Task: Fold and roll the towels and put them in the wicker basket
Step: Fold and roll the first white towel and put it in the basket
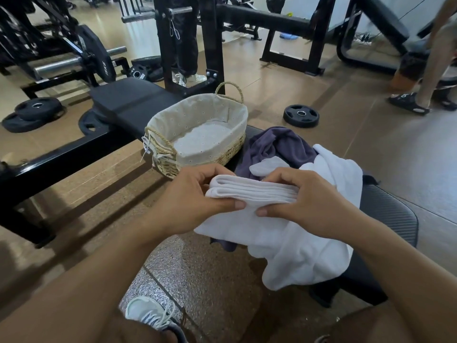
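Note:
A white towel [254, 188] lies folded into a long thick band, partly rolled, on a black bench [385, 209]. My left hand [188, 201] grips its left end and my right hand [304, 201] grips its right end, thumbs under the roll. The towel's loose tail spreads toward me beneath both hands. Another white towel [338, 169] and a purple towel [279, 144] lie crumpled behind. The wicker basket [230, 149], lined with white cloth, sits empty on the bench just beyond my left hand.
Weight plates [301, 115] lie on the brown floor to the right and far left. A black barbell rack [188, 40] and flat bench stand behind the basket. A person's leg and sandal [408, 101] show at the far right. My shoe [150, 315] is below.

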